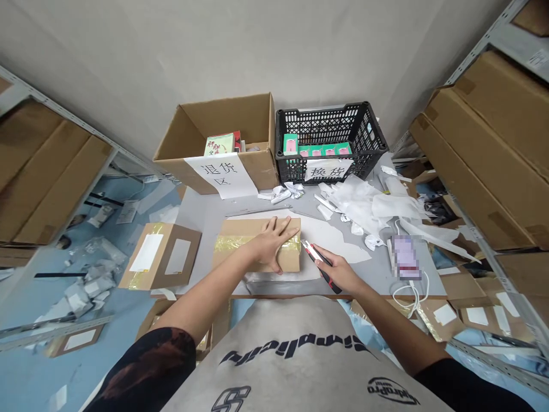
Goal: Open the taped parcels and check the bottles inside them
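Note:
A flat brown cardboard parcel (pixel 240 233) sealed with yellowish tape lies on the grey table (pixel 206 217) in front of me. My left hand (pixel 274 243) rests flat on top of it, fingers stretched out and spread. My right hand (pixel 338 273) is closed round a red and black utility knife (pixel 319 262). The knife's tip sits at the parcel's right edge.
At the back stand an open cardboard box (pixel 227 143) with a paper label and a black plastic crate (pixel 330 140) with green packets. Torn white wrappers (pixel 369 203) and a phone with a cable (pixel 405 257) lie to the right. Another parcel (pixel 160 257) overhangs the left edge; shelving flanks both sides.

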{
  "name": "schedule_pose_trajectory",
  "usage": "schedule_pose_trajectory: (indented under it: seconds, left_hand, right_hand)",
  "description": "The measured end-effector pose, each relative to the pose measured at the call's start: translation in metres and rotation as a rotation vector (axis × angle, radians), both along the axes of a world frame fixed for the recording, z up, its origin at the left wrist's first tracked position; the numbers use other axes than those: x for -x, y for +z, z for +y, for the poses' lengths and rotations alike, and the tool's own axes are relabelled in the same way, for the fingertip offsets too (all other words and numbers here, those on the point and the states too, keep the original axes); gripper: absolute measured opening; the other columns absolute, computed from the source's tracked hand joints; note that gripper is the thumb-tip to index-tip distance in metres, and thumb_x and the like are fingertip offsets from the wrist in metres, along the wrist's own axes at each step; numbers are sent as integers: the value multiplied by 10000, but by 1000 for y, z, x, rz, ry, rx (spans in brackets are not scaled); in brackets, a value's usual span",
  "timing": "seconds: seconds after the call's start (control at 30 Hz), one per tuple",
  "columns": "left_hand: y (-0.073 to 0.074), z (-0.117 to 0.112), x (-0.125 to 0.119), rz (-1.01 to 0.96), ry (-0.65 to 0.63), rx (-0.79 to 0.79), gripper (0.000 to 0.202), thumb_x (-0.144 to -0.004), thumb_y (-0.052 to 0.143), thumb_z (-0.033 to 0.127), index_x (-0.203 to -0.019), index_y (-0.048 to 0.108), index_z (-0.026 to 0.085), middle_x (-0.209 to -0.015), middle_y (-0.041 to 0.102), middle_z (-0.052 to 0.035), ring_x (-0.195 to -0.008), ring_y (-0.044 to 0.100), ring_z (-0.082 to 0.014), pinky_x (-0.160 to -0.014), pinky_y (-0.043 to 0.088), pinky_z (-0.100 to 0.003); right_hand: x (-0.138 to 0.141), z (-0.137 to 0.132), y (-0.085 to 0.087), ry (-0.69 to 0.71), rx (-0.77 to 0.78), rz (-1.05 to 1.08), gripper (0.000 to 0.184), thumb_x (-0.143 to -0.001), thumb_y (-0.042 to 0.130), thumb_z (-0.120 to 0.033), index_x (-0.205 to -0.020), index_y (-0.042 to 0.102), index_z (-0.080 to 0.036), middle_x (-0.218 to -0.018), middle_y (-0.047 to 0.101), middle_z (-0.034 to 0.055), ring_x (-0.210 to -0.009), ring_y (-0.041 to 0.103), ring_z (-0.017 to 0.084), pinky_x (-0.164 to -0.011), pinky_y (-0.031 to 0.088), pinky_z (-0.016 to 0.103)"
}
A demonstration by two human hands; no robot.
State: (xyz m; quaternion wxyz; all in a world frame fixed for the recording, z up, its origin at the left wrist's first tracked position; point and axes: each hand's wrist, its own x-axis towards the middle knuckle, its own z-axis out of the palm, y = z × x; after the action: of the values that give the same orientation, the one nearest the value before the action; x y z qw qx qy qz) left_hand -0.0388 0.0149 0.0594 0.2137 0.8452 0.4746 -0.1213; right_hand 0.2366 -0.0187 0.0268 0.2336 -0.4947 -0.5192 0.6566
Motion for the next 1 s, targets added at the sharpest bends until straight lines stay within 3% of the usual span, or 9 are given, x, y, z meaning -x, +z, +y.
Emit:
schedule_pose_trajectory:
  seconds: [0.17, 0.5, 0.83, 1.0]
  left_hand:
    - [0, 1, 2, 2, -10, 6, 1423, -421, 835, 644, -1554, 34, 331, -1626, -139, -115, -1417, -98, -554, -1117, 61, -658]
    - [-5, 2, 3, -31, -8, 6, 1431, -394, 824, 674, -1555, 67, 320, -1623, -155, -116, -1408, -90, -571, -1124, 33, -643]
    - [-10, 1, 5, -30, -34, -30, 1434, -413, 807, 695, -1559, 40, 303, -1623, -133, -136, -1396, -62, -596, -1109, 41, -660]
    - [-12, 1, 7, -25, -50, -35, 1450, -406, 815, 690, -1556, 15, 315, -1624, -119, -146, -1402, -43, -586, -1105, 61, -662]
  right_hand:
    - [4, -8, -7, -123, 25, 64, 566, -723, 733, -344, -1280, 648, -291, -764, 709, -10, -686, 618, 203, -692, 520, 338]
    - [24, -17, -19, -125, 18, 12, 645, -811, 652, -427, -1423, 499, -289, -821, 687, -23, -570, 540, 108, -564, 469, 250]
    - [35, -29, -13, -184, 42, 63, 662, -800, 665, -438, -1423, 500, -288, -815, 683, -18, -555, 511, 110, -540, 449, 249]
    - [35, -33, -12, -178, 41, 50, 669, -798, 668, -453, -1424, 497, -291, -924, 693, -10, -575, 504, 96, -562, 450, 244]
